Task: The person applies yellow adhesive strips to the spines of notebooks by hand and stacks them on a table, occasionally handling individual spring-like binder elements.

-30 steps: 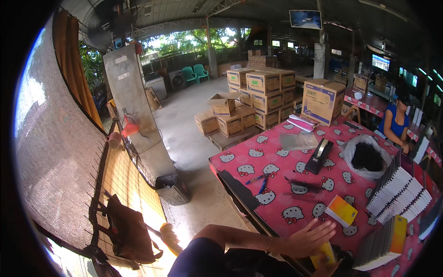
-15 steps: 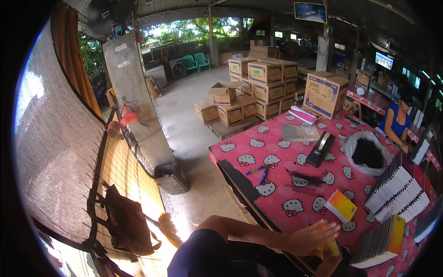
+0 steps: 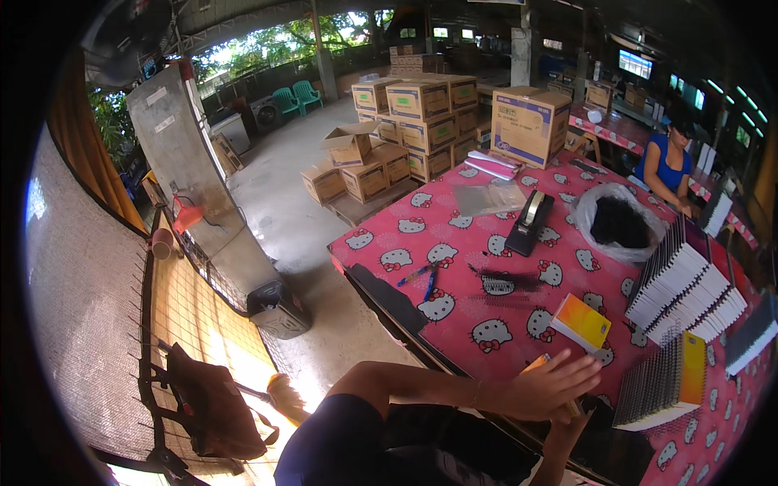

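My left hand (image 3: 541, 390) lies across a small notebook with a yellow-orange cover (image 3: 536, 363), its fingers stretched out and spread. Beneath it, at the table's near edge, my right hand (image 3: 565, 428) grips the same notebook; the left hand covers most of its fingers. A yellow-orange notebook (image 3: 581, 321) lies flat just beyond my hands. To the right stands a stack of spiral notebooks (image 3: 660, 385), wire bindings facing me. Behind it are several rows of white-paged notebooks with black spirals (image 3: 685, 283).
On the pink patterned table (image 3: 381, 223) lie blue-handled pliers (image 3: 428, 280), loose black spiral coils (image 3: 504, 283), a black tape dispenser (image 3: 531, 223) and a plastic bag of black coils (image 3: 620, 223). Cartons (image 3: 421, 130) stand beyond. A person in blue (image 3: 668, 166) works at the far right.
The view has shifted, so the table sits further left and higher. My left hand's fingers have spread apart over the notebook, and its orange edge now shows above the hand.
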A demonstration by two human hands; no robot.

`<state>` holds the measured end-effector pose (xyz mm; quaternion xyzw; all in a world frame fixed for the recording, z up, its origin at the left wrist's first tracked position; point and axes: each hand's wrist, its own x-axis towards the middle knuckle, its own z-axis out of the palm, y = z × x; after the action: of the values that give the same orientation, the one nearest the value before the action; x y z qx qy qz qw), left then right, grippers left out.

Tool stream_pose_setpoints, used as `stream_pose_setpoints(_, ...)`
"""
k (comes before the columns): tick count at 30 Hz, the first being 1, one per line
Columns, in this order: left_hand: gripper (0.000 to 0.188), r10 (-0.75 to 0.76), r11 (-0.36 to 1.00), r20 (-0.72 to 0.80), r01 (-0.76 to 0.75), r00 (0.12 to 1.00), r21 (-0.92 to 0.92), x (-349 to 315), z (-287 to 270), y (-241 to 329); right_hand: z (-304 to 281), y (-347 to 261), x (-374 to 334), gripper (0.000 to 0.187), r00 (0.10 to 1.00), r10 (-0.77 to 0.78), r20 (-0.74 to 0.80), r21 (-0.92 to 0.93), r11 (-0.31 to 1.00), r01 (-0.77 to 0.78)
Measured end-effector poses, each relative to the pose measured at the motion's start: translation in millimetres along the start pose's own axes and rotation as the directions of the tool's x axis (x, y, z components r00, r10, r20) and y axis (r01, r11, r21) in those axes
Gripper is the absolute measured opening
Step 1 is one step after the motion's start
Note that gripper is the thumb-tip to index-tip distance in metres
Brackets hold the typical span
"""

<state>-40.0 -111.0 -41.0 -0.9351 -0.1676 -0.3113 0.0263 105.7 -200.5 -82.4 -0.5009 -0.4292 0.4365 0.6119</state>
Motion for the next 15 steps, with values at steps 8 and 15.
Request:
stream_pose_setpoints(8, 0.088, 0.001, 0.999, 0.091, 0.003, 0.996, -0.05, -4, 23, 8, -13, 17, 10, 0.031, 0.998, -0.029, 0.049, -0.032, 0.999, 0.03)
stream_pose_setpoints(15, 0.054, -0.043, 0.992, 0.039, 0.048, 0.998, -0.121, -15, 24, -3, -26, 36, 35, 0.028, 0.99, -0.094, 0.102, -0.284, 0.951, 0.12)
